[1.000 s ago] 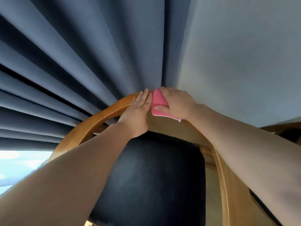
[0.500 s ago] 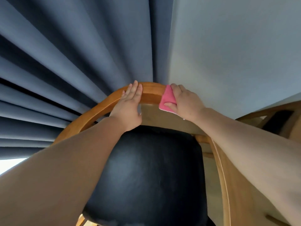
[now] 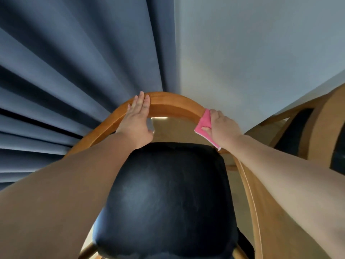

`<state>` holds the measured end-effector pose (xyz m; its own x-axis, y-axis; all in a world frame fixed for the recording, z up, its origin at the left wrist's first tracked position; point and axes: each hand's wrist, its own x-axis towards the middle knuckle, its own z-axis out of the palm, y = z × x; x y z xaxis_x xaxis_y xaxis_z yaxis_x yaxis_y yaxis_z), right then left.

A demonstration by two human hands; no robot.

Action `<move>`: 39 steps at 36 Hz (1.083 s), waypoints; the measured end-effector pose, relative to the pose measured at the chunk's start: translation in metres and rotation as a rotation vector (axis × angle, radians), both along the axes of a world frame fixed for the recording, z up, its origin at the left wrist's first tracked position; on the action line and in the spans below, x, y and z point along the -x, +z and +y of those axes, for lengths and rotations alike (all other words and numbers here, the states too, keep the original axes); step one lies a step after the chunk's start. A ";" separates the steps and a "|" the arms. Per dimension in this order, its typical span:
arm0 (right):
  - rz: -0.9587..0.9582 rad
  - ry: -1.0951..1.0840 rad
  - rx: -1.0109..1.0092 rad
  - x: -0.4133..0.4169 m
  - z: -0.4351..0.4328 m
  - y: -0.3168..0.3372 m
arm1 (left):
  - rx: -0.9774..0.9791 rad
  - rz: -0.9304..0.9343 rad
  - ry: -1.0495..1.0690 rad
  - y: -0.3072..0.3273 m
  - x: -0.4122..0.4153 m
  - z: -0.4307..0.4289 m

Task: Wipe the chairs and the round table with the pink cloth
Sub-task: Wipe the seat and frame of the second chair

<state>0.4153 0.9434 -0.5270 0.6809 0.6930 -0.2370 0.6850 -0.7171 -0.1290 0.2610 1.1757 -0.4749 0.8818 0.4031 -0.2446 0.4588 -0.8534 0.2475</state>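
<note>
right hand (image 3: 223, 128) pinches the pink cloth (image 3: 204, 123), pressing it on the right bend of the wooden chair back (image 3: 173, 106) | left hand (image 3: 137, 122) lies flat on the left bend, fingers straight and together | black seat (image 3: 168, 202) below | blue curtain (image 3: 74, 62) and wall (image 3: 252, 53) behind | second chair (image 3: 308, 131) far right

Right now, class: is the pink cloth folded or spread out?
Folded: the pink cloth is a compact pad in the right hand.

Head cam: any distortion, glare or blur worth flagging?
Head view: strong wide-angle stretch, curtain folds fan outward, forearms balloon toward the edges; dull sheen on the black seat; left hand on the wooden rail looks darker than the right hand holding the pink cloth.
</note>
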 end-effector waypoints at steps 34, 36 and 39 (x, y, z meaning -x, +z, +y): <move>-0.031 -0.266 0.120 0.061 -0.100 0.006 | -0.212 0.087 -0.588 0.000 -0.040 -0.130; -0.045 -0.261 0.122 0.060 -0.100 0.004 | -0.191 0.102 -0.607 -0.010 -0.042 -0.146; -0.045 -0.258 0.110 0.060 -0.101 0.002 | -0.184 0.128 -0.640 -0.022 -0.046 -0.162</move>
